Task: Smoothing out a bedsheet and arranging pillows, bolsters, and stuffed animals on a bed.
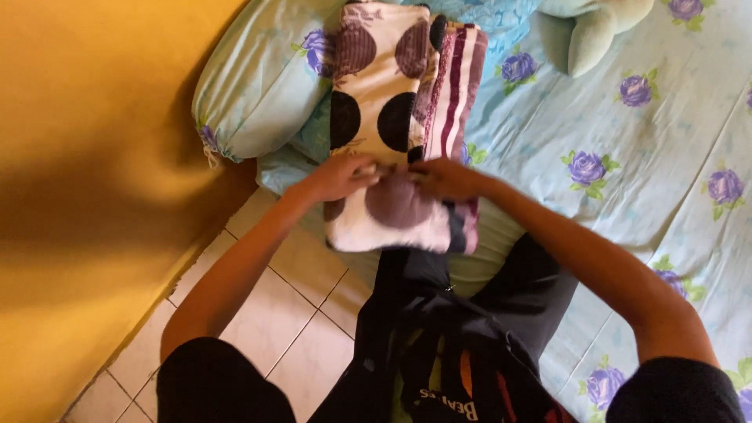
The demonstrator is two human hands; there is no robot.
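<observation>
The person's left hand (342, 177) and right hand (445, 178) meet on a folded spotted cloth (376, 102), white with dark and purple dots, lying on the bed's edge. Both hands are curled with fingers pressed into the fabric; how firmly each pinches it cannot be told through the blur. A striped cloth (457, 86) lies under it, showing at three o'clock. A bolster (251, 86) lies at nine o'clock on the flowered sheet (627, 133). The fold seems mid-way: the near end hangs off the edge, so the next move calls for an even, two-handed pull.
</observation>
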